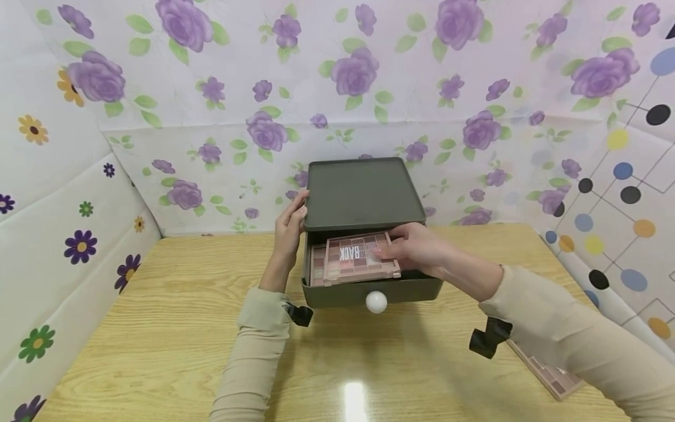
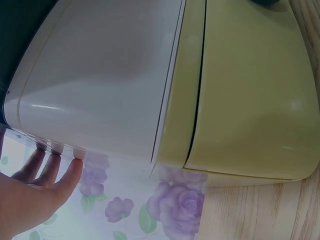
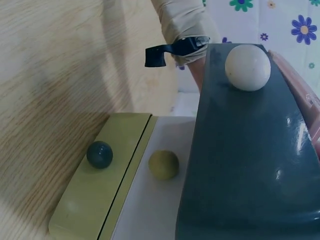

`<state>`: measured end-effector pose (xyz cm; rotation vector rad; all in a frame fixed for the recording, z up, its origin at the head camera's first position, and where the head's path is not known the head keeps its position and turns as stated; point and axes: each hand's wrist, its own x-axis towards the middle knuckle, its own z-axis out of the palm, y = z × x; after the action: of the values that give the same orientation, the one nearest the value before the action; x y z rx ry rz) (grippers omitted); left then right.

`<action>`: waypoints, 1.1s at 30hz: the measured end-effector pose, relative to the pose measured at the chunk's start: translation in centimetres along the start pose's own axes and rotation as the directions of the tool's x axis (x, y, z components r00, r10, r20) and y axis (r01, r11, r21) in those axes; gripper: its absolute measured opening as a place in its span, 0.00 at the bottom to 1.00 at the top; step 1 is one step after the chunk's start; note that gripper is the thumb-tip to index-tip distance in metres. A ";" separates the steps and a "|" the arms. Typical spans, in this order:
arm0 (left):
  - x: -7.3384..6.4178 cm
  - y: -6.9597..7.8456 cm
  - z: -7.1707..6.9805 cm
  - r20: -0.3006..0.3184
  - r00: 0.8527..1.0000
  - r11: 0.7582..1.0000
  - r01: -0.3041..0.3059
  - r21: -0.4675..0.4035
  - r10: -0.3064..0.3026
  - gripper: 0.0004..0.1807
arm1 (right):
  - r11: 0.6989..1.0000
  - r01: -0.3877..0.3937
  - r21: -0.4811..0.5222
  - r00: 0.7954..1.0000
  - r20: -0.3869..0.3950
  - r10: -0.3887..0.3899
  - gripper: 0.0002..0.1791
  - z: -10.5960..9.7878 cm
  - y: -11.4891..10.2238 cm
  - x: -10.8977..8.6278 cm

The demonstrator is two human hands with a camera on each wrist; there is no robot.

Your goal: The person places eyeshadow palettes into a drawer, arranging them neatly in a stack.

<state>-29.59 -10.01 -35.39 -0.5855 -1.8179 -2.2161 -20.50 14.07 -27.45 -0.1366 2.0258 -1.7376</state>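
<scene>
A small cabinet with a dark grey-green top (image 1: 364,193) has its upper drawer (image 1: 337,295) pulled out. My right hand (image 1: 419,249) pinches an eyeshadow palette (image 1: 358,258), thumb on its clear cover, over the drawer's opening. The palette is slightly tilted and overlaps another palette (image 1: 318,266) inside the drawer. At the cabinet's left side is my left hand (image 1: 289,234), its fingers extended along the edge near the top. In the left wrist view, those fingertips touch the white tier (image 2: 110,80). The right wrist view shows the drawer's front; the right hand is hidden there.
Another palette (image 1: 559,378) lies on the wooden table (image 1: 200,328) at the right, partly under the right sleeve. A white knob (image 1: 377,302) sticks out from the drawer front. Below are white and yellow-green (image 3: 85,200) tiers with round knobs. Flowered cloth (image 1: 211,117) hangs behind.
</scene>
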 end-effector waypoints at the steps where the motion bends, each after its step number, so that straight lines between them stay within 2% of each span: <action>1: 0.0 0.0 0.0 -0.002 1.000 1.000 -0.001 0.002 0.001 0.26 | 1.000 -0.001 0.003 1.000 -0.005 0.001 0.35 0.1 0.0 0.1; 7: -0.1 0.1 0.0 -0.004 1.000 1.000 0.002 -0.004 -0.002 0.27 | 1.000 0.019 0.019 1.000 0.000 -0.019 0.28 0.4 0.5 0.9; 11: 0.0 0.0 0.0 -0.004 1.000 1.000 -0.001 -0.006 0.001 0.27 | 0.999 0.021 -0.050 1.000 -0.018 -0.022 0.34 0.4 0.9 1.2; 18: 0.0 -0.2 -0.1 -0.003 1.000 1.000 -0.002 -0.008 0.002 0.27 | 0.984 -0.028 -0.177 0.999 -0.028 0.024 0.45 0.5 0.8 1.2; 25: 0.1 -0.2 -0.1 0.000 1.000 1.000 -0.007 -0.005 0.007 0.27 | 0.971 -0.013 -0.241 0.999 0.041 0.023 0.44 0.6 0.6 1.2; 33: 0.0 0.0 -0.1 0.001 1.000 1.000 -0.011 -0.004 0.011 0.27 | 0.968 0.013 -0.252 0.996 0.089 0.010 0.46 1.0 0.5 1.4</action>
<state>-29.64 -10.07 -35.41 -0.5960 -1.8073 -2.2131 -21.24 12.74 -28.41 -0.2926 2.1723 -1.4404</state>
